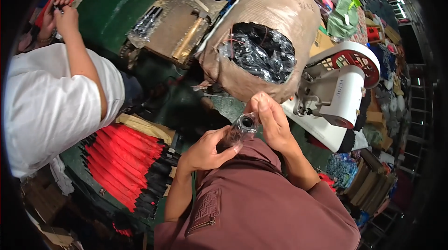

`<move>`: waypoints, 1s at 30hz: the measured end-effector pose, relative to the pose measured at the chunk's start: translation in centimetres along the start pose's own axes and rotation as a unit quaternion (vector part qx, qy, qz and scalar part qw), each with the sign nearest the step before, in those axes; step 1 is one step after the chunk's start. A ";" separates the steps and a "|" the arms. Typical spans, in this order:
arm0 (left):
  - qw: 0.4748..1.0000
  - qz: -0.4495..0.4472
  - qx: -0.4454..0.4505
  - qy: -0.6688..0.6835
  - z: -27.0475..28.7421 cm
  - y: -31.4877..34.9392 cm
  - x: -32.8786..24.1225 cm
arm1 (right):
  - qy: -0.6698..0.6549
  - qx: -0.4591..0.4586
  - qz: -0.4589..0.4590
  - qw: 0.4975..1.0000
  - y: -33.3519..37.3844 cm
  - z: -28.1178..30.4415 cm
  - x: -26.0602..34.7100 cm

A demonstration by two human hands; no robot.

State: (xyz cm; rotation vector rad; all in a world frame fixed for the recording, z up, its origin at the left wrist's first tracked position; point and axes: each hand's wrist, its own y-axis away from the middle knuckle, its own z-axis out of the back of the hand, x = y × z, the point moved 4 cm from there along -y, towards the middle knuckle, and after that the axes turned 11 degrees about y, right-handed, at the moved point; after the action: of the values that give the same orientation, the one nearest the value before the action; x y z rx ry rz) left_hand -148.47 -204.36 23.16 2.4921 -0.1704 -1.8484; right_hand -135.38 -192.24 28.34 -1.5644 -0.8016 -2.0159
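My left hand [208, 151] is wrapped around a dark folded umbrella [247, 121] in a clear plastic sleeve, in front of my waist. Its round black end, with a hollow middle, points up and away from me. At that end my right hand [273, 121] is closed, thumb and fingertips pinched together on the edge of the clear sleeve [253, 129]. The umbrella's lower part is hidden in my left palm. Just beyond my hands stands a large brown woven sack [219, 63], torn open, with black plastic-wrapped pieces [261, 54] showing inside.
A white sewing machine [343, 93] stands at the right of the sack. Left of me lies a stack of red folded umbrellas [121, 161] with black ends. A person in a white shirt [60, 105] works at the green table [116, 3]. A worn wooden bench [170, 26] holds tools.
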 end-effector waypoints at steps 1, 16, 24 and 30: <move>1.000 -0.011 0.006 0.025 -0.5 -0.1 0.5 | -0.025 0.024 -0.039 0.999 0.5 0.5 0.0; 0.991 -0.010 -0.076 -0.109 -5.8 -0.7 2.3 | 0.090 0.019 -0.053 0.994 5.1 6.8 -4.0; 0.991 0.024 -0.074 -0.106 -11.4 -3.6 3.3 | 0.003 -0.141 -0.035 0.989 7.6 13.6 -6.0; 0.979 0.044 -0.067 -0.188 -16.4 -6.1 3.7 | -0.163 0.065 -0.093 0.980 9.5 18.0 -7.7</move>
State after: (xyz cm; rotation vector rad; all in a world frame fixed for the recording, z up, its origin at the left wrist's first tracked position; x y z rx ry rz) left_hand -131.31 -199.33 23.88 1.9963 -0.1568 -2.1926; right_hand -114.50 -186.57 25.70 -1.8258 -1.2189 -1.8086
